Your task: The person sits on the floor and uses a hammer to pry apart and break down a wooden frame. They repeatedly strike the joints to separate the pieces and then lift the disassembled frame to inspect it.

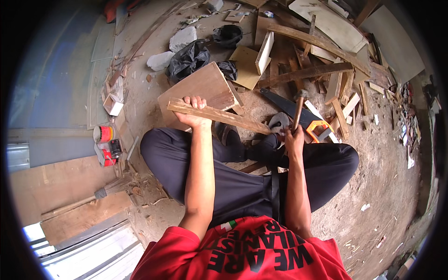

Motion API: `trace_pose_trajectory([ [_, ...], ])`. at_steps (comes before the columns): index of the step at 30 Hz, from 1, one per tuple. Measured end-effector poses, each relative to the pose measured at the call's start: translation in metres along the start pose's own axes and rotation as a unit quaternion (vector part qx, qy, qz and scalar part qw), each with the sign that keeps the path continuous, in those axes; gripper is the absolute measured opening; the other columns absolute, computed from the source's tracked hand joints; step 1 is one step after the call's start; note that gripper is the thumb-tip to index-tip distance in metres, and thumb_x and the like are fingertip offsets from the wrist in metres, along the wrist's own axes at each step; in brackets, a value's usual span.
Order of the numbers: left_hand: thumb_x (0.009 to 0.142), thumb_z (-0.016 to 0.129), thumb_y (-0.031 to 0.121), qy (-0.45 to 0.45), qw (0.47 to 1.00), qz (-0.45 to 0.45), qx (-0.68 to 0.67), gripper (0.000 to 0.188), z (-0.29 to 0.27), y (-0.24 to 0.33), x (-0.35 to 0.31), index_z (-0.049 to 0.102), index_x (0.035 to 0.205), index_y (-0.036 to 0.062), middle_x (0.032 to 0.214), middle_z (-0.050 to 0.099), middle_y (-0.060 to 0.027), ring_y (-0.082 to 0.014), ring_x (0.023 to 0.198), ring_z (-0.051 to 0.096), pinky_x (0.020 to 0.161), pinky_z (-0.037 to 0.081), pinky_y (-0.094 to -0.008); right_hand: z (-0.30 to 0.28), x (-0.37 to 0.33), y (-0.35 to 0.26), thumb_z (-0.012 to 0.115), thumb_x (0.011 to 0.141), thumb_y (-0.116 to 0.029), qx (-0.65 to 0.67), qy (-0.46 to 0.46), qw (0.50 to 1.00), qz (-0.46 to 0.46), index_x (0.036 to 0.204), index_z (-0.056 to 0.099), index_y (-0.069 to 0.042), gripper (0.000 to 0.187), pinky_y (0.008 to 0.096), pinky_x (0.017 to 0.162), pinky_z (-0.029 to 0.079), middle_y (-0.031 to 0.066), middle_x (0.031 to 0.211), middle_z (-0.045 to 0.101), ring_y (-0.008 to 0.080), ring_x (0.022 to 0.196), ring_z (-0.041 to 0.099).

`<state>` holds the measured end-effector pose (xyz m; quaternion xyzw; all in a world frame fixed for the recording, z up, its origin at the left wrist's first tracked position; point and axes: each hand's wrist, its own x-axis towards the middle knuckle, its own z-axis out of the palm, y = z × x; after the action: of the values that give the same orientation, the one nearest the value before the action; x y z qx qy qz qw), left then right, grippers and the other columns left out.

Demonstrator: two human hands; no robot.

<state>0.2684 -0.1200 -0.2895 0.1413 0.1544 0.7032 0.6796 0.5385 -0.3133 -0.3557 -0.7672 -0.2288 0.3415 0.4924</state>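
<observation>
My left hand (196, 112) is wrapped round the left end of a wooden batten (228, 118), which slants down to the right above my feet. Just beyond the batten is a plywood panel (203, 86), tilted and partly covered by that hand. In my right hand (294, 141) is a hammer (299, 109), its handle upright and its head at the top. The batten's far end comes close to my right fingers; whether they touch it I cannot tell. On the ground beside that hand lies a handsaw (291, 108) with an orange-and-black handle.
Scrap boards and beams (322, 42) are heaped at the far right. Black plastic bags (189, 60) and a pale block (183, 38) lie ahead. Cans (105, 134) stand at the left, near a broom (109, 187). Small debris litters the dirt floor (368, 186).
</observation>
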Motion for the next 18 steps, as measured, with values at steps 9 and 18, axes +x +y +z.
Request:
trace_pose_trajectory([
  [9, 0.099, 0.040, 0.059, 0.023, 0.994, 0.007, 0.106, 0.053, -0.009, -0.033, -0.010, 0.054, 0.084, 0.0097, 0.069, 0.052, -0.0034, -0.0173, 0.057, 0.048, 0.055, 0.041, -0.0315, 0.030, 0.013, 0.018, 0.075, 0.083, -0.033, -0.257, -0.058, 0.962, -0.070, 0.098, 0.074, -0.002, 0.035, 0.0425, 0.079, 0.054, 0.0252, 0.087, 0.071, 0.0382, 0.090, 0.071],
  [18, 0.100, 0.054, 0.045, -0.016, 0.960, 0.034, 0.279, 0.040, -0.005, -0.069, -0.028, 0.060, 0.096, 0.0054, 0.085, 0.063, -0.0084, -0.0205, 0.070, 0.059, 0.064, 0.048, -0.0352, 0.024, 0.074, 0.043, 0.072, 0.082, -0.019, -0.401, 0.023, 0.896, -0.190, 0.104, 0.068, -0.005, 0.026, 0.0487, 0.084, 0.052, 0.0226, 0.104, 0.066, 0.0414, 0.097, 0.064],
])
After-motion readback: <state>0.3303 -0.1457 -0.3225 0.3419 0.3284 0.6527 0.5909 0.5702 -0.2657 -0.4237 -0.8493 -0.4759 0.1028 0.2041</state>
